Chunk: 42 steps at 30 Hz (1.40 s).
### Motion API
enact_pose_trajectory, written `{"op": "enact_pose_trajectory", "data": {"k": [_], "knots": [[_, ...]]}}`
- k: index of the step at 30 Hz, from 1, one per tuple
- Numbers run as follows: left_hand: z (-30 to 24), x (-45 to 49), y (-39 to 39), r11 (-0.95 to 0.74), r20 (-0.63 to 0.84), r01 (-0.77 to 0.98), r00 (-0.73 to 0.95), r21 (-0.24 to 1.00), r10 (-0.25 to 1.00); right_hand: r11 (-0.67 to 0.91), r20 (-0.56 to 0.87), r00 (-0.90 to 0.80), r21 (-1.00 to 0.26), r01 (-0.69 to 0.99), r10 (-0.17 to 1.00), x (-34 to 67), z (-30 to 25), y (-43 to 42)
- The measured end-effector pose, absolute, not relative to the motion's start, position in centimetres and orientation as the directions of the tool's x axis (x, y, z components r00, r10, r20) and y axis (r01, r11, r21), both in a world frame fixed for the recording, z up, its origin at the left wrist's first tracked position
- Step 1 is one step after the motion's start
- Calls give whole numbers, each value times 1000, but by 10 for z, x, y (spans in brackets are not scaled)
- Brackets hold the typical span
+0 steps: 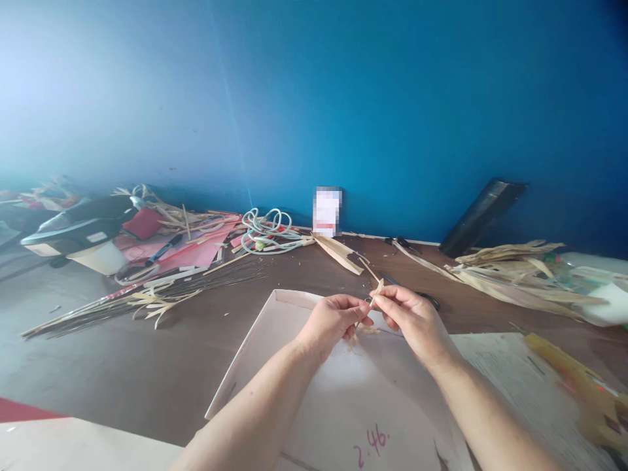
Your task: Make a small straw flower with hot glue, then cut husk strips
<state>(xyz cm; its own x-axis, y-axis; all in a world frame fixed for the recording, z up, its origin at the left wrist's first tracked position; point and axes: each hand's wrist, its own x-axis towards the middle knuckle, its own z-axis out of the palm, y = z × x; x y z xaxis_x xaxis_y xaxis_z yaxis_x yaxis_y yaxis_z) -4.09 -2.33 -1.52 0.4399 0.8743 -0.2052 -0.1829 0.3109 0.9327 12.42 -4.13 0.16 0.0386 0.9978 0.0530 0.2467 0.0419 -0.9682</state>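
Both my hands meet over a white cardboard sheet point(275, 353) that lies on the brown table. My left hand point(330, 322) and my right hand point(411, 316) each pinch a thin strip of dried husk point(375, 292) between thumb and fingers. The strip stands slanted between the two hands, and its frayed lower end point(360, 332) hangs below my left fingers. The fingers of both hands are closed around it.
Dried husk leaves point(510, 268) are piled at the right. A coiled pale cord point(267, 230), pink paper point(186, 252), thin sticks point(147, 297) and a black-and-white appliance point(78, 229) lie at the left. A black roll point(481, 216) leans on the blue wall. Scissors point(426, 299) rest behind my right hand.
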Motion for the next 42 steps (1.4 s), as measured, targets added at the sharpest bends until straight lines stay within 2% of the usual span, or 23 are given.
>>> {"op": "enact_pose_trajectory", "data": {"k": [35,38,42], "knots": [[-13,-44,-24,356,-225,-268,418,895,880,30,45,57,-971,238,997,120,2,-42],[-13,-44,-24,358,-226,-274,416,893,881,42,62,106,-984,175,993,122,0,-40],[-13,-43,-23,355,-232,-258,407,899,883,150,163,267,-986,68,950,133,1,-31]]}}
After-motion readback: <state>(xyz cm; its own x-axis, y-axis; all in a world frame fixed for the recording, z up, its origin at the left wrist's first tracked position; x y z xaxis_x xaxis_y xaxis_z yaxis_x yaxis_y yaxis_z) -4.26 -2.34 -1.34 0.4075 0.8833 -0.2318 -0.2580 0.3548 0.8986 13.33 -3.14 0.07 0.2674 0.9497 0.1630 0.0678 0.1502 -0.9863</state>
